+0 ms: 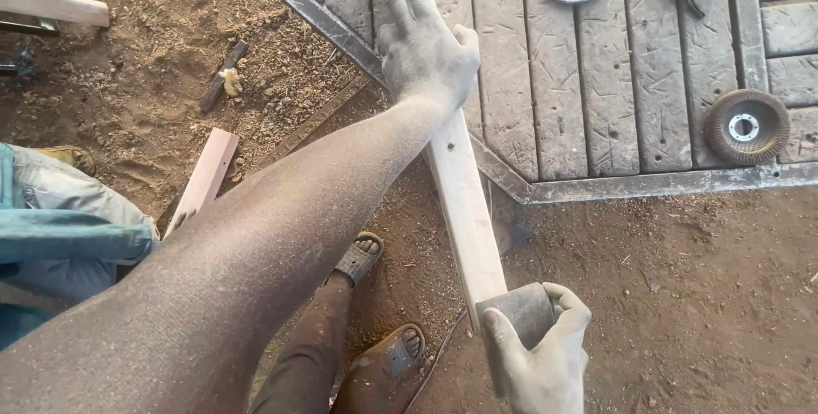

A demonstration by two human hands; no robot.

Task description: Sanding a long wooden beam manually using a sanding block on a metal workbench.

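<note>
While the left hand (426,48) presses the wooden slat (464,201) onto the bench (596,124), the right hand (537,354) grasps sandpaper (520,312) at its near end, sanding seemingly midway

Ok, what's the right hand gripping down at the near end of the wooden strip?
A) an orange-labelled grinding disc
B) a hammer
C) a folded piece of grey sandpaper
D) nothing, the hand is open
C: the right hand is wrapped around a folded grey sandpaper at the near end of the wooden strip, while the left hand presses the strip onto the workbench.
</note>
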